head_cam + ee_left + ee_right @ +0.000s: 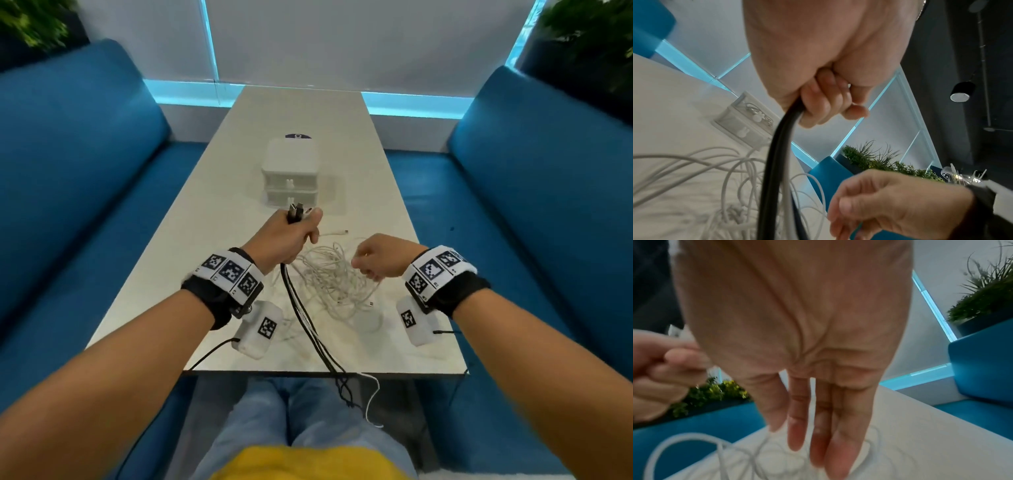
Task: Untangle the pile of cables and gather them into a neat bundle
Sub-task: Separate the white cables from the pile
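Note:
My left hand grips a few black cables in a fist, their USB plugs sticking up above the knuckles. The black cables run back across the table and hang off its near edge. In the left wrist view the fingers curl round the same black cables. A tangled pile of white cables lies between my hands. My right hand hovers over the pile's right side; in the right wrist view its fingers point straight down at the white loops, holding nothing I can see.
A white two-drawer box stands mid-table beyond the left hand. The long white table runs between two blue sofas. One white cable end lies beside the left hand; another white strand dangles over the near edge.

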Available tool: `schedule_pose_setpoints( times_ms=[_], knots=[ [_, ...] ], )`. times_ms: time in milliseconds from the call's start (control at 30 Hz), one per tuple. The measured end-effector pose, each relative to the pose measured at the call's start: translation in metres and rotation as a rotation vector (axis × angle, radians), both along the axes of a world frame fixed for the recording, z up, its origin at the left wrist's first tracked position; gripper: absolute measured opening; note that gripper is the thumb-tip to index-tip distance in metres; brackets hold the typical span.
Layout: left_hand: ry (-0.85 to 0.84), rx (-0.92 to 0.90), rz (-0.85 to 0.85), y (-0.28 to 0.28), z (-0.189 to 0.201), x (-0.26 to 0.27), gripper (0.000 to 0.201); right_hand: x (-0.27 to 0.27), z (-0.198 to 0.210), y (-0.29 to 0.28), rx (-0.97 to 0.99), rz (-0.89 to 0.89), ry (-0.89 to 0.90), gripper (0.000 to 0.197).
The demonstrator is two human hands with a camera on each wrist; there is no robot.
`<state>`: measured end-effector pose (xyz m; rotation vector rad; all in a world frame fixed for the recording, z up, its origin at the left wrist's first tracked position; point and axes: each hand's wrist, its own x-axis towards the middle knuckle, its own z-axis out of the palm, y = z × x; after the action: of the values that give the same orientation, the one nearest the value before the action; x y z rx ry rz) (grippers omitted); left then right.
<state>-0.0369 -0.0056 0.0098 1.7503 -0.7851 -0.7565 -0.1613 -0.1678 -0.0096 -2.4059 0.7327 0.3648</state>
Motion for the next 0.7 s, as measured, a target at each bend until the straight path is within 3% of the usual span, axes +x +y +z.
schedule_pose_setpoints(
  times_ms=[67, 233, 367, 500, 700],
  knots=[
    [0.003, 0.005, -0.013, 0.0, -0.003, 0.002, 0.048, -0.002, -0.012, -0.004, -0.104, -0.022, 0.029, 0.017],
    [-0.011, 0.017, -0.036, -0.003, -0.004, -0.001, 0.036, -0.003, -0.025, -0.014, -0.146, -0.161, 0.055, 0.011],
    [0.008, 0.016, -0.048, -0.007, -0.011, -0.001, 0.037, -0.005, -0.034, -0.009, -0.117, -0.08, 0.16, 0.008],
    [0.01, 0.025, -0.052, -0.008, -0.021, -0.003, 0.037, -0.006, -0.042, -0.002, -0.157, 0.025, 0.216, 0.021],
    [-0.004, 0.0, -0.051, -0.01, -0.024, -0.009, 0.03, -0.01, -0.048, 0.004, -0.287, 0.083, 0.147, 0.009]
  ],
)
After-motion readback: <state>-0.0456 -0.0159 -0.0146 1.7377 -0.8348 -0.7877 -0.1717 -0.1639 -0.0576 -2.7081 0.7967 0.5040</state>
